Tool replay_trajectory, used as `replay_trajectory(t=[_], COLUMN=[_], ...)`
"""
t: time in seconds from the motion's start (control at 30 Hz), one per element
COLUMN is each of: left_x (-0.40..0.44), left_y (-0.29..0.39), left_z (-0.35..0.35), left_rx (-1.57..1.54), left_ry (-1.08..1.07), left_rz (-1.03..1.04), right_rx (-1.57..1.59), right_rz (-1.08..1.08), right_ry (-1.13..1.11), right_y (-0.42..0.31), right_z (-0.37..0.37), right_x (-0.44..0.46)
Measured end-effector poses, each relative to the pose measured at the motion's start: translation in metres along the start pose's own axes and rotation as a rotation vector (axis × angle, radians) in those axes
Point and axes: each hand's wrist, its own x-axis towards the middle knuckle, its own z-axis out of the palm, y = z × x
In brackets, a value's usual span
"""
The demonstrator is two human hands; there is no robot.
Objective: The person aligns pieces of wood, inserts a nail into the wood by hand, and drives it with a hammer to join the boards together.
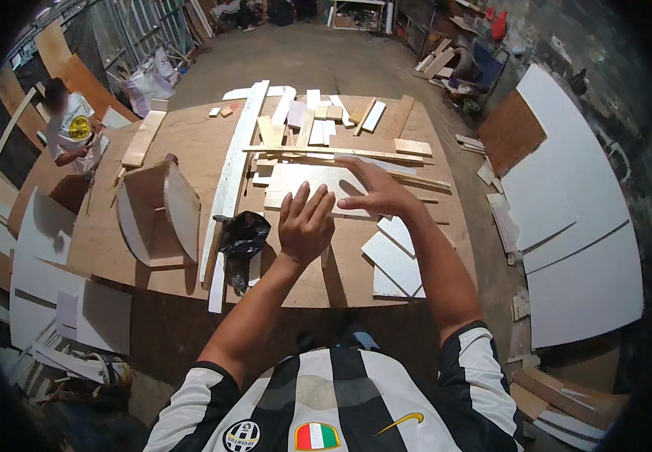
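My left hand (pixel 307 224) is over the near edge of a pale wooden board (pixel 284 184), its fingers stretched out and its back facing me. I cannot tell whether it touches the board. My right hand (pixel 378 190) is just to the right, thumb and forefinger spread apart with nothing visible between them. Left of my left hand lies a crumpled black plastic bag (pixel 244 235). White-faced panels (pixel 390 260) lie below my right forearm. Long thin wooden strips (pixel 341 153) run across the table beyond my hands.
A curved wooden frame (pixel 179 215) stands on the left of the wooden table (pixel 303 290). A long white plank (pixel 237 169) lies beside it. Offcuts (pixel 326 113) cover the far side. Another person (pixel 77 128) is at the left. Large white panels (pixel 574 203) lean at the right.
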Motion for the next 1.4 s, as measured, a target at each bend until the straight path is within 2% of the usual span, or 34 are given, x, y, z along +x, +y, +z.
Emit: replay_trajectory(t=[0.1, 0.23, 0.3, 0.33, 0.47, 0.53, 0.7, 0.77, 0.83, 0.93, 1.1, 1.13, 1.17, 1.23, 1.27, 1.33, 1.4], left_x=[0.001, 0.003, 0.002, 0.002, 0.001, 0.0, 0.001, 0.0, -0.001, -0.004, -0.01, -0.017, -0.019, -0.033, -0.043, -0.049, -0.047], left_y=[-0.001, 0.004, 0.005, 0.006, 0.005, 0.004, 0.002, 0.001, 0.002, 0.002, 0.005, 0.012, 0.015, 0.03, 0.041, 0.065, 0.065], left_z=[-0.002, -0.002, 0.001, 0.0, -0.001, -0.001, -0.003, 0.001, 0.001, 0.004, 0.002, 0.002, 0.009, 0.033, 0.036, 0.032, 0.042], left_rx=[-0.009, -0.036, -0.016, -0.029, -0.017, -0.018, -0.035, -0.057, -0.069, -0.081, -0.008, 0.031, -0.021, -0.196, -0.192, -0.365, -0.41], left_ry=[0.011, 0.017, 0.023, 0.021, 0.018, 0.013, -0.005, 0.007, -0.012, 0.018, 0.007, 0.115, 0.37, 0.691, 0.696, 0.232, 0.241], left_rz=[-0.023, -0.047, -0.05, -0.051, -0.05, -0.036, -0.054, -0.049, -0.078, -0.086, -0.085, -0.145, -0.185, -0.398, -0.402, -0.772, -0.751], right_rx=[0.052, 0.078, 0.456, 0.446, 0.636, 0.83, 0.735, 0.5, 0.509, 0.247, 0.291, 0.279, 0.27, 0.317, 0.369, 0.363, 0.352], right_rz=[-0.088, -0.095, -0.02, 0.066, 0.042, 0.069, 0.152, 0.02, -0.001, 0.005, 0.054, 0.076, 0.099, 0.09, 0.091, 0.108, 0.124], right_ry=[0.02, 0.006, 0.066, 0.066, 0.045, -0.006, -0.142, -0.365, -0.406, -0.634, -0.695, -0.694, -0.691, -0.687, -0.672, -0.685, -0.702], right_y=[0.008, 0.018, 0.031, 0.026, 0.058, 0.066, 0.056, 0.049, 0.039, 0.029, 0.038, 0.038, 0.038, 0.04, 0.042, 0.043, 0.04], right_z=[0.0, -0.002, -0.002, -0.013, -0.015, -0.015, -0.026, -0.028, -0.02, -0.018, -0.006, -0.007, -0.007, -0.005, -0.004, -0.005, -0.007], right_x=[-0.003, -0.001, 0.002, -0.001, 0.011, 0.018, 0.047, 0.064, 0.079, 0.1, 0.11, 0.11, 0.11, 0.106, 0.105, 0.105, 0.103])
